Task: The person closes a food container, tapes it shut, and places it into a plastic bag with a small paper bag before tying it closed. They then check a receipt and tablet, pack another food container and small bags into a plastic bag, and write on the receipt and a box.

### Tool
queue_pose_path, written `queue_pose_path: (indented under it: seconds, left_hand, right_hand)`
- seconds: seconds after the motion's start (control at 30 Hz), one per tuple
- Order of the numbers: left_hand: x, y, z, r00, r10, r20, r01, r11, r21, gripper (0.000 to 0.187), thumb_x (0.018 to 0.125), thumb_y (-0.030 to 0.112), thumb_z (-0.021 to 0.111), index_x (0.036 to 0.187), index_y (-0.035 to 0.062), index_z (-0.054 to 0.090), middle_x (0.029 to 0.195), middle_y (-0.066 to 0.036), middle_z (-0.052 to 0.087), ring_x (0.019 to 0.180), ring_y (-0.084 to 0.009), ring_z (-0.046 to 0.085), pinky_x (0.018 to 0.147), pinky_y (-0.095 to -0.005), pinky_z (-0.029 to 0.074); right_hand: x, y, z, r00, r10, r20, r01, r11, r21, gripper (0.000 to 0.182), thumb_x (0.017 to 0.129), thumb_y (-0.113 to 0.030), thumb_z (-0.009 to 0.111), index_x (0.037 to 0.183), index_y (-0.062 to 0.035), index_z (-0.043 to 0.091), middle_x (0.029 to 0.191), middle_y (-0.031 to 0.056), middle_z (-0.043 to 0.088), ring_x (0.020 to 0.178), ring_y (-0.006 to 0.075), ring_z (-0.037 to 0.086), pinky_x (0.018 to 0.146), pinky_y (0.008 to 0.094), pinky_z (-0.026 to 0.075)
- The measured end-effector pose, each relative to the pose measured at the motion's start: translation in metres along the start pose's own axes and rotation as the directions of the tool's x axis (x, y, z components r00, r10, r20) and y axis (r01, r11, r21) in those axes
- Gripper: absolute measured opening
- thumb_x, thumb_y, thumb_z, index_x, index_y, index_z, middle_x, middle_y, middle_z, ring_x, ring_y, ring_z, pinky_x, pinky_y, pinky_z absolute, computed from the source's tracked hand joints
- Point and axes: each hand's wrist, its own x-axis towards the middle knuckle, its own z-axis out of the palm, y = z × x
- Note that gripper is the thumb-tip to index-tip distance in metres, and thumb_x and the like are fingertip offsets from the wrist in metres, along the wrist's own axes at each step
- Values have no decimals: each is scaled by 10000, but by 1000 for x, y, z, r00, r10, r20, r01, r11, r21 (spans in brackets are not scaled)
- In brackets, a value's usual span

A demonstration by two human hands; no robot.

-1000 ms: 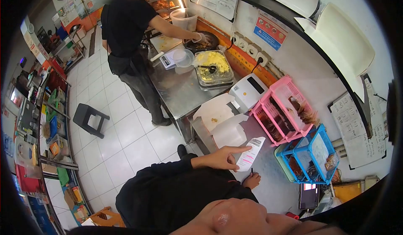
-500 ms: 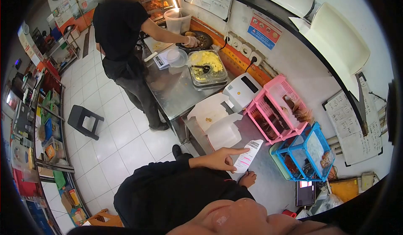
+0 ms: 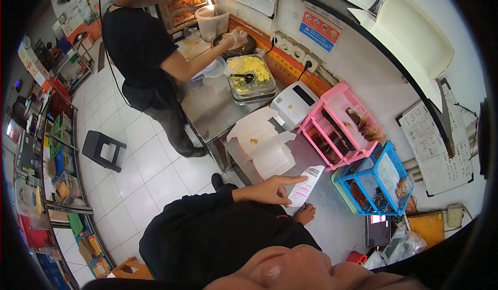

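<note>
My left hand [image 3: 263, 189] holds a narrow printed receipt [image 3: 306, 187] with pink-marked lines. Its index finger stretches along the paper's upper part while the thumb is at the lower edge. Just below the receipt, my right hand [image 3: 305, 214] rests on the metal table, partly hidden by my body; its short visible fingers lie apart, with nothing seen in them. Beyond the receipt stands an open white takeaway box [image 3: 272, 160] with a small brown piece of food [image 3: 253, 140] inside.
A white label printer [image 3: 294, 106], a pink basket rack [image 3: 340, 126] and a blue basket rack [image 3: 376, 186] line the wall side. A co-worker [image 3: 140, 57] works at the counter by a tray of yellow food [image 3: 251, 77]. A dark stool [image 3: 104, 150] stands on the floor.
The co-worker's gloved hand has lifted from the dark stone dish, and their upper body has turned more upright. My view has shifted slightly; my hands and the receipt keep nearly the same pose.
</note>
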Motion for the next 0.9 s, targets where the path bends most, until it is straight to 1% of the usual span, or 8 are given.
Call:
queue_pose_path:
  seconds: [0.2, 0.33, 0.5, 0.6, 0.67, 0.7, 0.77, 0.9]
  left_hand:
    - [0, 8, 3, 998, -64, -1, 64, 998, 24, 805, 754, -29, 646, 1446, 157, 280, 1499, -149, 239, 682, -45, 600, 582, -209, 471]
    - [2, 8, 4, 1000, 30, 3, -30, 997, 68, 806, 742, -20, 648, 1444, 143, 285, 1482, -163, 281, 646, -56, 599, 592, -206, 460]
    - [0, 7, 5, 1000, 30, 7, -30, 997, 75, 799, 753, 42, 687, 1442, 157, 298, 1471, -139, 314, 683, -23, 601, 606, -188, 431]
    - [-1, 9, 5, 999, 33, -7, -32, 996, 80, 804, 756, 42, 688, 1445, 159, 291, 1380, -134, 445, 681, -20, 591, 608, -188, 426]
    - [-1, 7, 5, 999, 33, -7, -33, 999, 24, 814, 763, 49, 688, 1453, 164, 272, 1093, -86, 643, 664, -15, 577, 611, -183, 416]
    - [-2, 7, 5, 999, 35, -8, -35, 999, 21, 814, 763, 49, 688, 1453, 164, 272, 1093, -86, 643, 664, -15, 577, 611, -183, 416]
    - [-4, 9, 3, 1000, 11, -4, -11, 998, 67, 820, 770, 54, 685, 1459, 162, 254, 800, -18, 679, 656, -16, 568, 615, -177, 407]
    - [-9, 8, 2, 999, -14, -49, 15, 1000, 12, 816, 779, 63, 679, 1462, 157, 243, 705, 8, 662, 660, -21, 571, 619, -171, 403]
  right_hand:
    - [1, -2, -1, 1000, 0, 10, -1, 1000, 7, 159, 857, -221, 567, 947, -98, 521, 949, 92, 511, 921, 296, 503, 751, 433, 366]
    - [0, -5, -4, 1000, -7, 0, 7, 1000, -20, 160, 859, -220, 563, 953, -97, 519, 943, 94, 511, 913, 298, 505, 745, 433, 365]
    - [1, -7, -9, 1000, -20, -10, 20, 1000, -23, 159, 860, -218, 560, 954, -98, 519, 939, 95, 509, 906, 298, 505, 743, 432, 367]
    - [1, -9, -10, 1000, -14, 13, 15, 999, -40, 161, 859, -219, 561, 956, -98, 519, 945, 94, 509, 913, 298, 505, 741, 431, 368]
    - [1, -9, -10, 1000, 3, 28, -2, 999, -34, 169, 856, -222, 565, 959, -95, 520, 951, 94, 508, 923, 298, 505, 745, 429, 370]
    - [1, -8, -9, 1000, 2, 28, -1, 999, -37, 169, 856, -222, 565, 959, -95, 520, 951, 94, 508, 923, 298, 505, 745, 429, 370]
    - [3, -7, -8, 998, 16, 62, -13, 998, -60, 179, 856, -225, 566, 967, -93, 518, 955, 94, 508, 934, 298, 505, 754, 429, 372]
    - [2, -6, -6, 997, 29, 71, -26, 999, -45, 184, 851, -226, 572, 969, -95, 518, 973, 91, 500, 963, 292, 495, 771, 434, 369]
